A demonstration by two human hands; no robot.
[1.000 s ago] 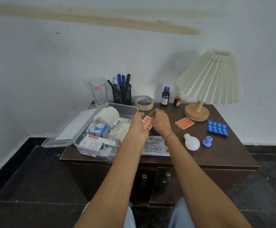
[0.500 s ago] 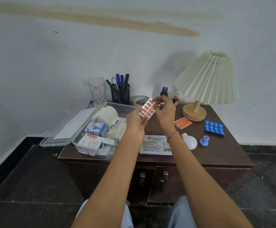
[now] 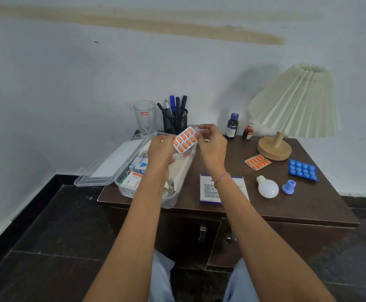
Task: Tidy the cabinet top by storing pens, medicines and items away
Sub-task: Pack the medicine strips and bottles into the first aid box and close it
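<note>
Cabinet top [image 3: 297, 203] is dark brown wood, with two door handles [image 3: 202, 233] below its front edge. From my remote station I record both forearms reaching over that edge. Nearest on the top lie a white-and-purple carton [image 3: 207, 190], partly under the right wrist, a white light bulb [image 3: 267, 188] and a small blue cap [image 3: 289, 187] just beside it. At the left corner stands a clear plastic box [image 3: 171, 203], its lid [image 3: 110, 164] folded open to the left and medicine cartons [image 3: 138, 164] inside. A blue blister pack [image 3: 302, 170] and a loose orange strip [image 3: 258, 162] lie flat to the right.

Above the box's far end, the held orange blister strip [image 3: 184, 139] is raised clear of the surface and tilted. My right hand [image 3: 211, 144] pinches its upper end between thumb and forefinger. My left hand [image 3: 160, 149] grips its lower-left edge; those fingertips are mostly hidden.

Along the wall stand a drinking glass [image 3: 145, 117], a mesh pen holder [image 3: 175, 123] with pens [image 3: 177, 104] upright in it, a dark bottle [image 3: 232, 126], a smaller brown bottle [image 3: 248, 131] and a pleated lamp [image 3: 295, 101].
</note>
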